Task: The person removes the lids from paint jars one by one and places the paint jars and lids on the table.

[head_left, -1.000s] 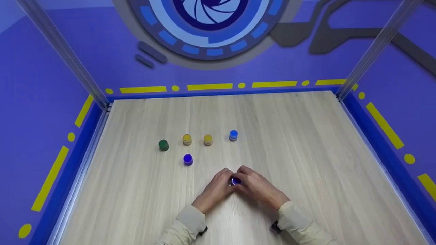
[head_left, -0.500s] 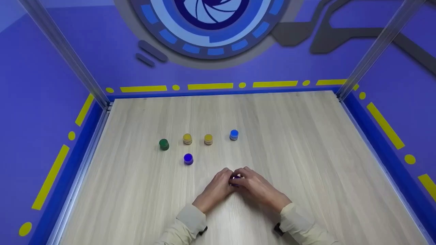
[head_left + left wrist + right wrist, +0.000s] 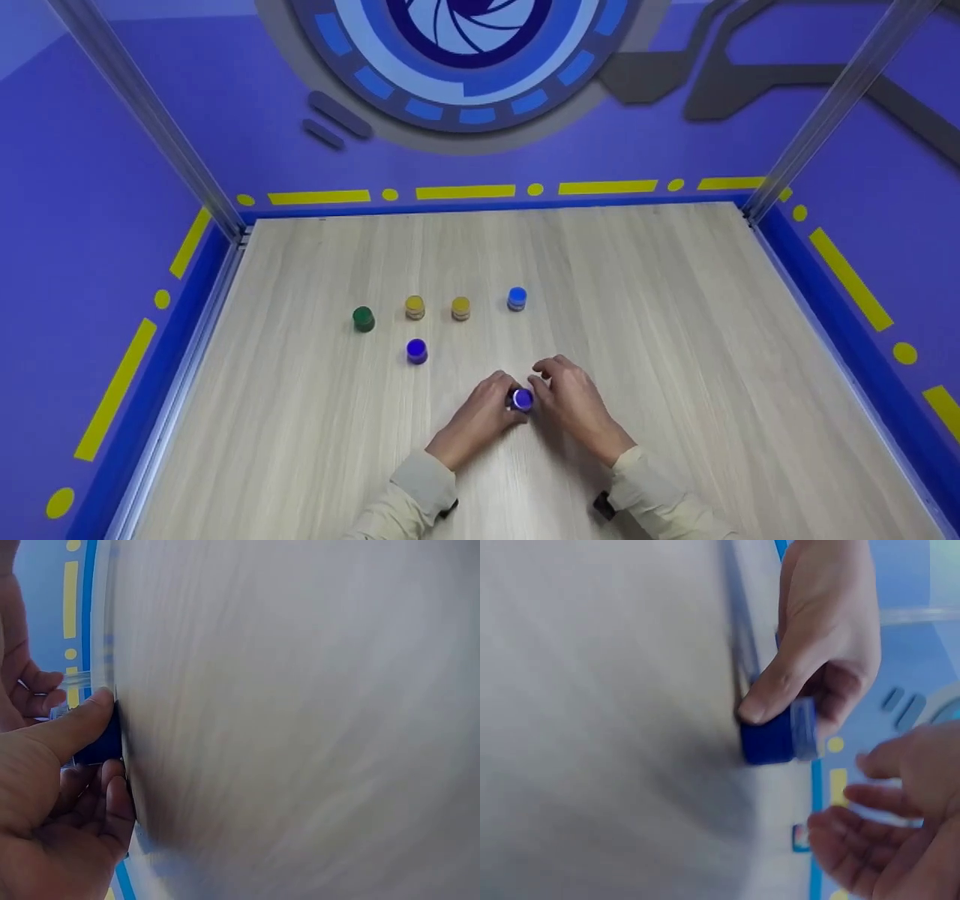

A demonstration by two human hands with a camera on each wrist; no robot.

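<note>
My left hand (image 3: pixel 480 420) grips a small dark blue paint pot (image 3: pixel 523 400) low over the wooden table, thumb on one side and fingers on the other. In the right wrist view the pot (image 3: pixel 769 739) shows a blue body with a clear ribbed rim at its upper end. The left thumb presses its side in the left wrist view, where part of the pot (image 3: pixel 105 742) is covered. My right hand (image 3: pixel 574 405) is just to the right of the pot, apart from it, its fingers (image 3: pixel 877 799) loosely bent with nothing between them.
Several more pots stand farther back on the table (image 3: pixel 675 315): green (image 3: pixel 364 319), two yellow, one (image 3: pixel 415 307) left of the other (image 3: pixel 460 308), and light blue (image 3: pixel 517 298). A purple-blue pot (image 3: pixel 417 352) stands nearer. Blue walls (image 3: pixel 487 172) enclose the table's back and sides.
My right hand, whose fingers were over the top of the pot, has drawn away to the right and uncovered it. The left hand keeps its grip, and the other pots stay put.
</note>
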